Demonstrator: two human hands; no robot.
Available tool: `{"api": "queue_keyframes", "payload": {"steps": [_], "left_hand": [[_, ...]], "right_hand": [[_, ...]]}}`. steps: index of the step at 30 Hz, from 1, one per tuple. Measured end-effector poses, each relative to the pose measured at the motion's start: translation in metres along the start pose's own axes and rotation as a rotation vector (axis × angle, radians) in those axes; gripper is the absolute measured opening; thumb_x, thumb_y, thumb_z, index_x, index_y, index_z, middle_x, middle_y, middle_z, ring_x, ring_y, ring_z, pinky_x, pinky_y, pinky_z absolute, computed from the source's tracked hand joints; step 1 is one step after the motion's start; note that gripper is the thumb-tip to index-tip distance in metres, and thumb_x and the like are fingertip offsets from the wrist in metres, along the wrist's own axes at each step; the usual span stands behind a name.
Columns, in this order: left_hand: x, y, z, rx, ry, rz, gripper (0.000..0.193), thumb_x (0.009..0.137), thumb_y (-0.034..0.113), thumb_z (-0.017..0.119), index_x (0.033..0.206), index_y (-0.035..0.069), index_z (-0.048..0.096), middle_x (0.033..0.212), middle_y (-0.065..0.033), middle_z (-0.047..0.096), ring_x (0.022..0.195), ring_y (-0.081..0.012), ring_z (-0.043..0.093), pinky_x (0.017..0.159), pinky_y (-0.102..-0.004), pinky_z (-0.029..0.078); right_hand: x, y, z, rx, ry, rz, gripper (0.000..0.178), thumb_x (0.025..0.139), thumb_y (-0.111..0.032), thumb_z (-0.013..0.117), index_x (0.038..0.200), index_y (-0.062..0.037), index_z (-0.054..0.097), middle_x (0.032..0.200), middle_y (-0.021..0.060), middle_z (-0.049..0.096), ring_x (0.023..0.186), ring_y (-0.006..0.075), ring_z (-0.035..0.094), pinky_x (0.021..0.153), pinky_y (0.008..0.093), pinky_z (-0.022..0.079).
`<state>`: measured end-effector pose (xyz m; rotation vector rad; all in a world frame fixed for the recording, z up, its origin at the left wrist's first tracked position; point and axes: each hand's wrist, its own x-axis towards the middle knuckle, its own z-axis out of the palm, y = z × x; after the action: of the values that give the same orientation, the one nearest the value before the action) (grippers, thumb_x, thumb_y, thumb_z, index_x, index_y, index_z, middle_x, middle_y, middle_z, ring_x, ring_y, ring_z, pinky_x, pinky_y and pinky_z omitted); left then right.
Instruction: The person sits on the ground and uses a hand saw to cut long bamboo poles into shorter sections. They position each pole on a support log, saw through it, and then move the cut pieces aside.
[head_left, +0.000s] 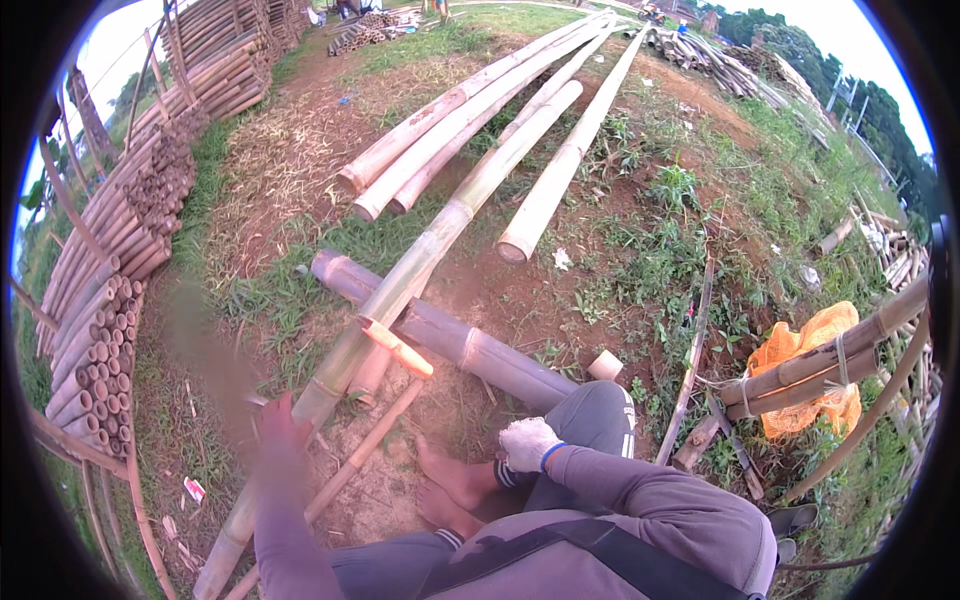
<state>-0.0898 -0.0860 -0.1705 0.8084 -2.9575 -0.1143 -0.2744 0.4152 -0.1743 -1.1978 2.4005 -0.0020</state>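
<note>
A long pale-green bamboo pole (330, 385) slopes from the lower left toward the far right, resting across a thick, darker bamboo log (460, 340). My left hand (285, 425), bare and partly blurred, is closed against the pole's left side. My right hand (530, 443), in a white glove with a blue cuff, is curled into a fist by my bent knee, and nothing sticks out of it. On the pole, near the log, lies an orange handle-like piece (398, 350). A thinner bamboo stick (365, 455) runs beside the pole, between it and my bare feet.
Several long bamboo poles (440, 135) stretch away ahead. Stacked bamboo (105, 340) lines the left side. A short cut piece (605, 365) stands beyond my knee. On the right are an orange mesh sack (805, 405) and tied bamboo lengths (800, 375) over it.
</note>
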Motion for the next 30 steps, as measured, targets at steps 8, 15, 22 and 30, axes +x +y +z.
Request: {"api": "queue_keyframes", "payload": {"steps": [8, 15, 22, 30], "left_hand": [[-0.065, -0.017, -0.039, 0.120, -0.346, 0.042, 0.080, 0.080, 0.044, 0.092, 0.147, 0.009, 0.064, 0.130, -0.0237, 0.076, 0.123, -0.0422, 0.072, 0.109, -0.0514, 0.055], [-0.120, -0.035, 0.013, -0.111, -0.834, -0.204, 0.082, 0.082, 0.053, 0.088, 0.147, 0.008, 0.068, 0.140, -0.0194, 0.074, 0.132, -0.0343, 0.071, 0.114, -0.0443, 0.055], [-0.120, -0.034, -0.003, -0.106, -0.620, -0.291, 0.086, 0.077, 0.053, 0.092, 0.148, 0.009, 0.069, 0.145, -0.0215, 0.072, 0.135, -0.0360, 0.068, 0.117, -0.0425, 0.053], [-0.110, -0.027, 0.000, -0.043, -0.620, -0.225, 0.085, 0.078, 0.054, 0.091, 0.148, 0.011, 0.069, 0.146, -0.0213, 0.071, 0.136, -0.0370, 0.068, 0.118, -0.0435, 0.052]], "right_hand": [[-0.013, 0.001, 0.000, 0.070, 0.082, 0.005, 0.026, 0.079, -0.025, 0.080, 0.099, -0.0091, 0.085, 0.097, 0.0184, 0.082, 0.095, 0.0380, 0.081, 0.083, 0.0514, 0.065], [-0.021, 0.004, 0.012, 0.084, 0.165, -0.031, 0.024, 0.076, -0.023, 0.080, 0.095, -0.0087, 0.085, 0.095, 0.0182, 0.082, 0.093, 0.0368, 0.082, 0.081, 0.0500, 0.065], [-0.023, 0.005, 0.015, 0.052, 0.164, -0.036, 0.024, 0.080, -0.024, 0.078, 0.098, -0.0100, 0.086, 0.097, 0.0179, 0.083, 0.094, 0.0365, 0.082, 0.081, 0.0507, 0.065], [-0.019, 0.010, 0.034, 0.053, 0.267, -0.018, 0.023, 0.075, -0.021, 0.078, 0.094, -0.0110, 0.086, 0.091, 0.0162, 0.082, 0.089, 0.0352, 0.082, 0.079, 0.0495, 0.065]]}}
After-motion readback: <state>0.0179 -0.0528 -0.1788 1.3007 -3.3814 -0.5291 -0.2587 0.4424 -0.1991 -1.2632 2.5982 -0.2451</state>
